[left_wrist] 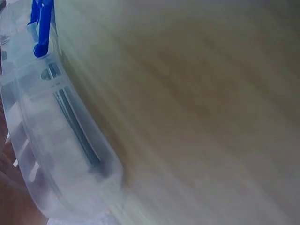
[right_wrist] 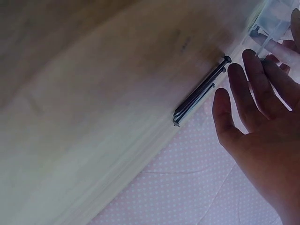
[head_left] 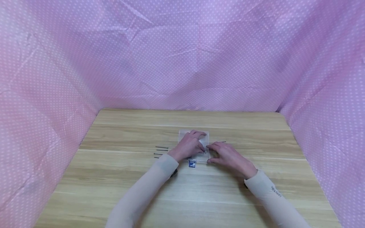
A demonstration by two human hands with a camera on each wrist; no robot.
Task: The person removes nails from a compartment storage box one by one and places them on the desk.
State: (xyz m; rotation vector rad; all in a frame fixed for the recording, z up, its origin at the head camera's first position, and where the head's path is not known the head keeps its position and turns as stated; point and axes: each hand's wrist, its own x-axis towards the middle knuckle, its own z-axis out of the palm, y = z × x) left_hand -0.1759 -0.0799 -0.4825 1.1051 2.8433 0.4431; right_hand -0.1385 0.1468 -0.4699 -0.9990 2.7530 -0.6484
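A clear plastic box stands on the wooden table, its blue latch facing the person. My left hand reaches over the box from the left; thumb and index finger pinch a nail low inside it, most of which the fingers hide. Through the box wall in the left wrist view, dark nails lie inside. My right hand is at the box's right side with fingers loosely extended, fingertips at the edge, holding nothing. Beside that hand, several nails lie together on the table.
Several more nails lie in a spaced column left of the box. The wooden table extends all around. Pink dotted cloth hangs behind it and on both sides.
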